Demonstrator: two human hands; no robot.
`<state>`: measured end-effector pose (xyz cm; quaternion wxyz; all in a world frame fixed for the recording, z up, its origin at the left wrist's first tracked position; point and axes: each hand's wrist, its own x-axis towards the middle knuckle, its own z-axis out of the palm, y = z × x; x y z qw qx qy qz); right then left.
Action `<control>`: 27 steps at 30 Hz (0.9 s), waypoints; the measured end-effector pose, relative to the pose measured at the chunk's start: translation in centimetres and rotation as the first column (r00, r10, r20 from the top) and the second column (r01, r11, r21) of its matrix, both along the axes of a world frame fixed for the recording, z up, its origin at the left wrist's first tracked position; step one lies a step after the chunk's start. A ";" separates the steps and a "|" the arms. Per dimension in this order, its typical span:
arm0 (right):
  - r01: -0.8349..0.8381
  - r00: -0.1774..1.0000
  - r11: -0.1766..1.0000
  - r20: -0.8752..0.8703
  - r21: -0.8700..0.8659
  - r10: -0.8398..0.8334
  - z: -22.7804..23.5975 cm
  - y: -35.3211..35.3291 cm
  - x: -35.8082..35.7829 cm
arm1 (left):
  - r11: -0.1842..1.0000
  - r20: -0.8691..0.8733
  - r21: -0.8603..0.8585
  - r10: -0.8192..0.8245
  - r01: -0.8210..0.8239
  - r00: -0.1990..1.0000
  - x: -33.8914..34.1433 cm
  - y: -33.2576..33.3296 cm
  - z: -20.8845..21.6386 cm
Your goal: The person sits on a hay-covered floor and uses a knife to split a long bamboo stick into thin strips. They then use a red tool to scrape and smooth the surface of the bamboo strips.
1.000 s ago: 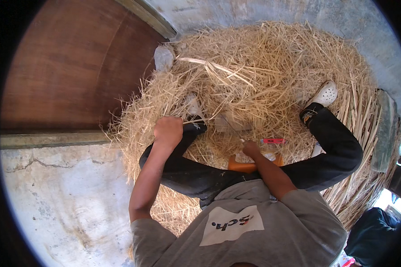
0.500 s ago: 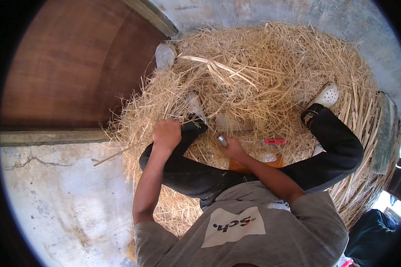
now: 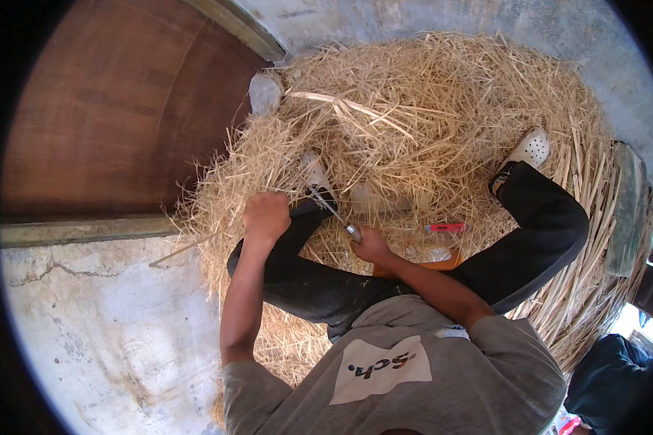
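My left hand (image 3: 266,214) is closed in a fist above my bent left knee. A thin straw-coloured strip (image 3: 181,253) sticks out past its left side, so the fist appears closed round it; the rest is hidden by the fingers and straw. In my right hand (image 3: 372,245) is the handle of a knife (image 3: 329,206), which has a metal collar and a narrow blade. The blade slants up and left toward my left shoe (image 3: 315,170), with its tip a little right of the fist. Loose straw-like shavings (image 3: 413,94) lie all around.
A red-handled tool (image 3: 446,228) and an orange object (image 3: 442,261) lie between my legs. Long split strips (image 3: 584,217) are stacked at the right. A brown door panel (image 3: 116,109), a stone (image 3: 265,93) and a cracked wall (image 3: 109,319) border the left.
The knife has swung slightly, its blade now showing more plainly and pointing further left. My right hand has shifted a little; my left fist stays almost in place.
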<state>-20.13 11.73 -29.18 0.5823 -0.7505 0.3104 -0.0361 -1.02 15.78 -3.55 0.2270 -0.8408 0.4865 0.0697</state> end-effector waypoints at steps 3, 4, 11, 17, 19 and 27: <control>-0.037 0.999 0.995 -0.016 0.092 0.038 1.9 -0.6 0.0 | 1.000 -0.005 0.025 0.005 -0.005 1.000 -0.2 0.1 0.3; 0.011 0.998 0.999 -0.055 0.043 -0.009 -0.2 -0.8 -0.2 | 0.999 -0.005 0.048 0.007 -0.006 1.000 -0.4 -0.2 0.6; 0.075 0.997 0.979 0.001 -0.188 -0.076 -5.4 -1.1 -1.0 | 1.000 0.006 -0.006 -0.009 0.009 1.000 -0.4 -0.7 0.1; 0.126 0.985 0.992 0.116 -0.013 -0.124 -1.5 -0.4 0.1 | 0.999 0.015 -0.040 -0.005 0.005 1.000 -0.7 -0.6 0.8; 0.063 0.998 0.981 0.034 -0.183 -0.058 -5.9 -1.4 -1.1 | 1.000 -0.001 -0.005 -0.010 0.010 1.000 -0.3 -1.0 0.4; 0.064 0.998 0.986 0.035 -0.153 -0.060 -6.1 -0.6 -0.2 | 0.999 0.015 -0.025 0.021 -0.021 1.000 -0.3 -0.9 -0.1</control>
